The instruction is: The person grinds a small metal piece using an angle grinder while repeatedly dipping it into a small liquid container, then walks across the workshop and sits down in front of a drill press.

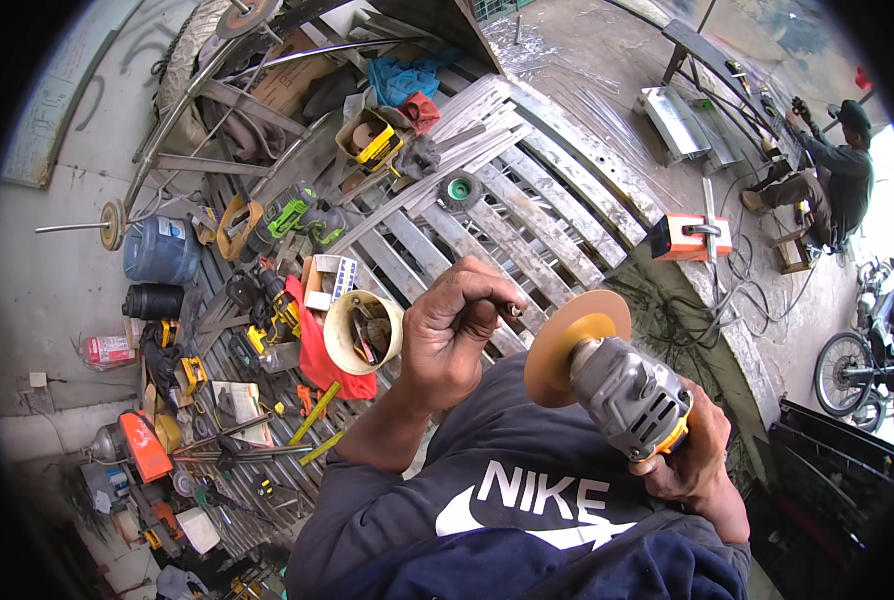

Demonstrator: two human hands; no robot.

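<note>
My right hand (705, 455) is wrapped round the body of a grey and yellow angle grinder (629, 392). A flat tan disc (552, 368) sits on its head and points up and to the left. Just left of that disc, my left hand (445, 330) is raised with thumb and fingers pinched together. A tiny dark piece shows at its fingertips, too small to name, and it appears apart from the disc. Beneath the left wrist, a cream bucket (394, 335) holds several tools, their kinds hard to tell.
A slatted metal surface (557, 190) spreads ahead, with a small green-hubbed wheel (459, 190) on it. Green and yellow power tools (285, 215), a blue jug (162, 250) and metal bars crowd the left. At right are an orange machine (689, 238), cables, a seated person (842, 180) and a motorcycle (857, 360).
</note>
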